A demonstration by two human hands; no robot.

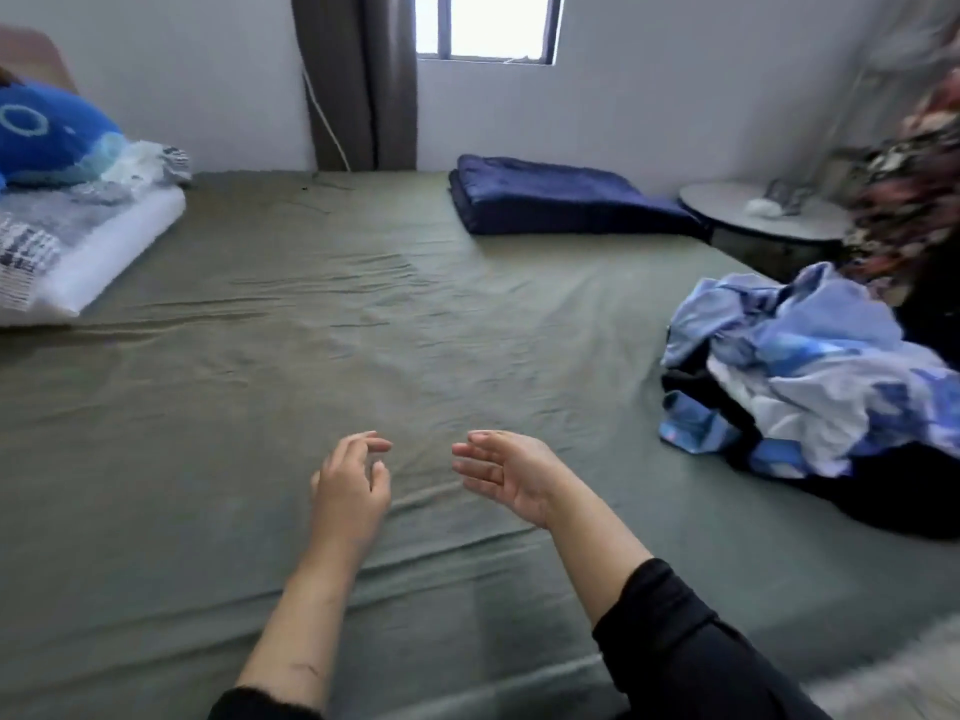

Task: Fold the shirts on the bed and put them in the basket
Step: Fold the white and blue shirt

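Left hand (349,488) and right hand (506,472) hover empty, fingers loose, above the bed (260,407); crumpled shirts (810,376) lie at its right edge.

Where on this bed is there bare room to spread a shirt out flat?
The widest bare stretch of green sheet runs down the middle, bordered by the white pillow on the left, the folded navy blanket at the back and the hands in front. The right edge is crowded by the heap of blue clothes.
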